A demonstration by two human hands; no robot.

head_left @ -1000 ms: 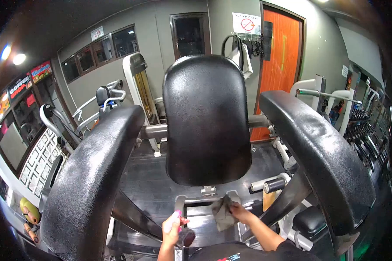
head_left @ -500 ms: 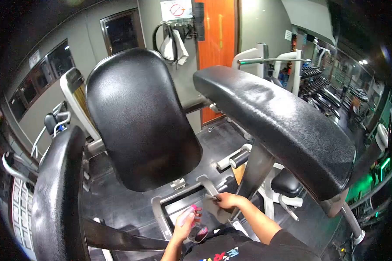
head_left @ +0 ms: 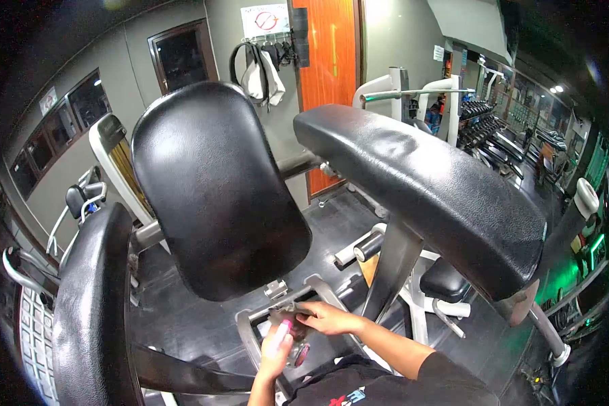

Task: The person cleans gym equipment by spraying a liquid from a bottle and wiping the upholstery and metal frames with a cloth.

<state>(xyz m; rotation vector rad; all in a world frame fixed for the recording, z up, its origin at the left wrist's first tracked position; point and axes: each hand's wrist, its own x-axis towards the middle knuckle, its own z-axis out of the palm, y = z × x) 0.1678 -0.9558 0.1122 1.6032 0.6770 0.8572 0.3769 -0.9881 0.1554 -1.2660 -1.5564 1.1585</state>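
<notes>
My left hand (head_left: 276, 348) is closed around a small clear spray bottle (head_left: 299, 354) with a pink top, and its lower part shows below my fingers. Close by, my right hand (head_left: 325, 318) grips a crumpled grey-brown cloth (head_left: 309, 331), which hangs beside the bottle's top. Both hands are low in front of my body, over the metal frame (head_left: 250, 338) of a gym machine. A black padded backrest (head_left: 216, 189) stands just beyond them. Thick black arm pads flank it, one on the right (head_left: 426, 183) and one on the left (head_left: 91, 304).
A white machine with a black seat (head_left: 445, 281) is low on the right. Racks of dumbbells (head_left: 477, 122) line the far right. Bags (head_left: 260, 78) hang on the wall beside an orange door (head_left: 328, 74). Dark flooring (head_left: 189, 325) runs beneath the machines.
My right hand has moved left with the cloth, up to the bottle in my left hand. The left hand has shifted slightly left, and the view has moved a little.
</notes>
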